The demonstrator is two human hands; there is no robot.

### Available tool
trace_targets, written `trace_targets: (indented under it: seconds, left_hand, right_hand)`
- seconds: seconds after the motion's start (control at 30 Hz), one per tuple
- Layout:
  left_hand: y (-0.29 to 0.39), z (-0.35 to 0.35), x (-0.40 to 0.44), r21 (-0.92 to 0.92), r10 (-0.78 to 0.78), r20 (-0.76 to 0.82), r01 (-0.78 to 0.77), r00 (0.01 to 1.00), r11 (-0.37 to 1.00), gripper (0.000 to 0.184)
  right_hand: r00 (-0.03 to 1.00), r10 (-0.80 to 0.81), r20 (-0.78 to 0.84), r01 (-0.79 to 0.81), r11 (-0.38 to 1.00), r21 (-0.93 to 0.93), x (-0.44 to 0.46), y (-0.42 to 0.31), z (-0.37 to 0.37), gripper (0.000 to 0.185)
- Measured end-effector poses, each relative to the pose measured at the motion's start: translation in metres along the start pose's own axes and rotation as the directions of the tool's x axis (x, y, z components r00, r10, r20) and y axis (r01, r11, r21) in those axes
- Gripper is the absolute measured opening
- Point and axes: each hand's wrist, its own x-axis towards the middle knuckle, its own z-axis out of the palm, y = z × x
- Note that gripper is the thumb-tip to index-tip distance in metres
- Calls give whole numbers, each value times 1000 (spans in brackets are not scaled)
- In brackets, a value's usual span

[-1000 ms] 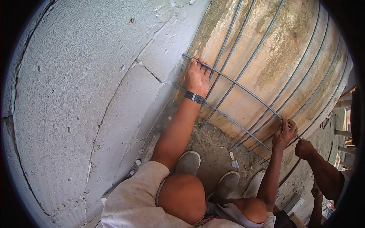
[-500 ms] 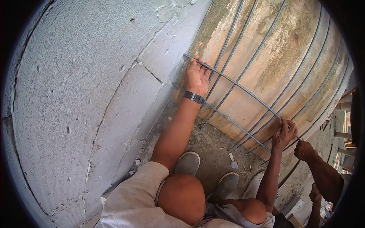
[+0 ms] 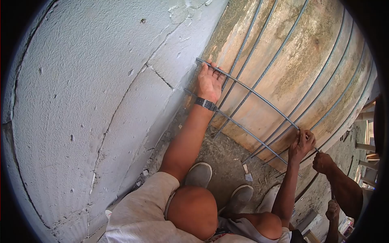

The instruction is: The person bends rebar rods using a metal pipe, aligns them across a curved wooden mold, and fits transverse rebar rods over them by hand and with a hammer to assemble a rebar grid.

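Slight shift of co-worker's lower hand [image 3: 332, 209], wearer's hands [image 3: 209, 84] [image 3: 301, 146] on ribbed bar [image 3: 265, 101]

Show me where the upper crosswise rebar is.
Right of centre in the head view, the upper crosswise rebar slants across the lengthwise bars, from near the grey wall past the left hand to the right hand.

The crossing bars [image 3: 252, 90] were ridged, dull grey metal over a smooth, stained wooden board [image 3: 308, 52] with a faint sheen, beside a rough, matt, cracked wall [image 3: 81, 101], gritty ground [image 3: 223, 152] and a matt cloth sleeve [image 3: 142, 206].
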Motion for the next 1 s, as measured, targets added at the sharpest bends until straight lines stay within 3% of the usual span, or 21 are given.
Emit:
trace_targets:
  seconds: [1.0]
  left_hand:
    - [4,0,3,-5,-16,-11,16,1000,1000,23]
  right_hand:
    - [999,-22,-33,22,1000,-7,2,-5,-1,23]
